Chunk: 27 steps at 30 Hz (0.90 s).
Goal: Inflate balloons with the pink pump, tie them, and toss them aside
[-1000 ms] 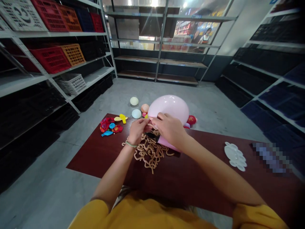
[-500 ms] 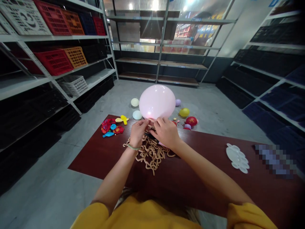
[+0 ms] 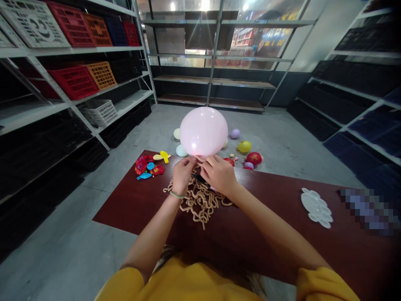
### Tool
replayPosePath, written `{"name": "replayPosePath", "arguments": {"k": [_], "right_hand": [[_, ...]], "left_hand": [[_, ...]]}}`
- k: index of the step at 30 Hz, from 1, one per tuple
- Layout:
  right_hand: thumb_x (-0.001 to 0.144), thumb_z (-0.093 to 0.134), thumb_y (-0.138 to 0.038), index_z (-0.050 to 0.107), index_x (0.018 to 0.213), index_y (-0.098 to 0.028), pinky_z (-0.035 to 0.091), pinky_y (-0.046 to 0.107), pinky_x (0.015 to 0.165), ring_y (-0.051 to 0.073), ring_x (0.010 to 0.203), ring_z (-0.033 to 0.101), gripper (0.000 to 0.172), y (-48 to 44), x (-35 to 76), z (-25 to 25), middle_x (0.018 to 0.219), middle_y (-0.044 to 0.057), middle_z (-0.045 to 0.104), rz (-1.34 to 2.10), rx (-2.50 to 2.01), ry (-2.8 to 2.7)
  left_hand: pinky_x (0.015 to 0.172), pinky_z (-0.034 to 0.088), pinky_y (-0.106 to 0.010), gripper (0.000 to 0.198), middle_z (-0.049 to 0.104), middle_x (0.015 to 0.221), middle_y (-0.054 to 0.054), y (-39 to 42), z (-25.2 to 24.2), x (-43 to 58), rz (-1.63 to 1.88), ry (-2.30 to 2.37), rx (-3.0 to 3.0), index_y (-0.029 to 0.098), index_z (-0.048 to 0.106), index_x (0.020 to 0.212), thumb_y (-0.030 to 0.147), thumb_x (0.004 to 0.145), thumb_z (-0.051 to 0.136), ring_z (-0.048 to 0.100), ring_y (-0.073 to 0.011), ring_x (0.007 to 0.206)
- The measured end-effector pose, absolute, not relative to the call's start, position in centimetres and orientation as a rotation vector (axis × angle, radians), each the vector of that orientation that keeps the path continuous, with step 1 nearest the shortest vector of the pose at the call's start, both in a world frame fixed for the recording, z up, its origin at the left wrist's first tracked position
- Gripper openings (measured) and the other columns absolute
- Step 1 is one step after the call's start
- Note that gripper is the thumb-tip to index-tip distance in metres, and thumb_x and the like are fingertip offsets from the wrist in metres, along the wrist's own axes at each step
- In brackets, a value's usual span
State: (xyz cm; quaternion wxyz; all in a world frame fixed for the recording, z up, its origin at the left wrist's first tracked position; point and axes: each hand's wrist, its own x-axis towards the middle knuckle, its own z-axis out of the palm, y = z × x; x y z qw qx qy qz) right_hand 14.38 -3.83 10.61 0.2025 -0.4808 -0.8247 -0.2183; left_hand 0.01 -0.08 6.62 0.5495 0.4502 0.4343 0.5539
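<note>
A large inflated pink balloon (image 3: pixel 203 130) stands above the far edge of the table, its neck end toward me. My left hand (image 3: pixel 183 173) pinches the balloon's neck from the left, with thumb and fingertips together. From the right, my right hand (image 3: pixel 219 172) is closed on the same neck, its fingers curled; the neck itself is mostly hidden between them. Beneath both hands lies a heap of tan, curly, cord-like pieces (image 3: pixel 203 205) on the dark red table (image 3: pixel 266 209). A black object under the hands is partly covered and I cannot make it out.
Uninflated red and blue balloons (image 3: pixel 144 166) and a yellow one (image 3: pixel 164 156) lie at the table's left. A white scalloped palette (image 3: pixel 316 207) sits on the right. Small inflated balloons, including a yellow one (image 3: pixel 244 146), rest on the floor beyond. Shelves with crates (image 3: pixel 75 81) line the left.
The pink balloon has shifted slightly left and up relative to my hands. Both hands stay at its neck, with only small finger movement. The view has turned slightly.
</note>
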Motion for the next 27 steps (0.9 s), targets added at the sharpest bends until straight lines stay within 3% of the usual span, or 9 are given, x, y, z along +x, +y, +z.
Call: {"name": "replayPosePath", "arguments": {"k": [3,9,14,18,23,27], "right_hand": [[0.094,0.046,-0.024,0.067,0.103,-0.017,0.033,0.034,0.07,0.021,0.085,0.05,0.025,-3.8,15.6,11.8,0.095,0.007,0.063,-0.607,-1.183,-2.436],[0.091,0.05,-0.029,0.065,0.084,-0.019,0.032,0.034,0.072,0.022,0.086,0.048,0.019,-3.1,17.7,14.2,0.09,0.007,0.061,-0.623,-1.029,-2.65],[0.088,0.052,-0.028,0.066,0.081,-0.02,0.03,0.035,0.072,0.022,0.085,0.045,0.018,-3.0,18.8,14.4,0.089,0.006,0.061,-0.575,-1.017,-2.733],[0.086,0.053,-0.027,0.07,0.093,-0.021,0.03,0.034,0.072,0.022,0.084,0.045,0.019,-3.5,19.4,14.0,0.089,0.006,0.06,-0.504,-1.0,-2.738],[0.083,0.055,-0.021,0.065,0.07,-0.019,0.031,0.032,0.07,0.019,0.079,0.045,0.016,-3.6,20.3,14.2,0.085,0.006,0.058,-0.402,-1.101,-2.693],[0.078,0.056,-0.018,0.062,0.065,-0.019,0.032,0.032,0.069,0.018,0.077,0.045,0.015,-3.1,20.8,15.4,0.083,0.005,0.057,-0.41,-1.117,-2.635]], "left_hand": [[0.078,0.054,-0.028,0.026,0.075,0.086,-0.005,0.0,7.2,-0.5,1.167,0.948,1.039,0.015,0.072,0.087,0.038,0.076,0.073,0.069,-0.0163,0.079],[0.062,0.054,-0.023,0.024,0.07,0.071,-0.003,-0.3,8.4,-1.3,0.978,0.947,0.972,0.014,0.067,0.082,0.037,0.078,0.073,0.064,-0.0107,0.058],[0.053,0.051,-0.021,0.029,0.063,0.066,0.0,-0.3,8.3,-1.7,0.874,0.901,0.961,0.014,0.062,0.078,0.042,0.08,0.072,0.059,-0.0085,0.052],[0.052,0.05,-0.019,0.032,0.064,0.069,-0.001,-0.3,8.1,-1.6,0.918,0.894,0.997,0.013,0.061,0.076,0.042,0.077,0.074,0.057,-0.0065,0.051],[0.051,0.047,-0.02,0.026,0.067,0.074,-0.002,-0.8,8.2,-1.3,1.052,0.874,1.165,0.014,0.063,0.085,0.038,0.079,0.072,0.056,-0.0075,0.053],[0.05,0.045,-0.021,0.02,0.063,0.068,0.001,-1.3,9.0,-1.1,1.093,0.805,1.252,0.016,0.065,0.095,0.03,0.081,0.065,0.054,-0.0088,0.051]]}}
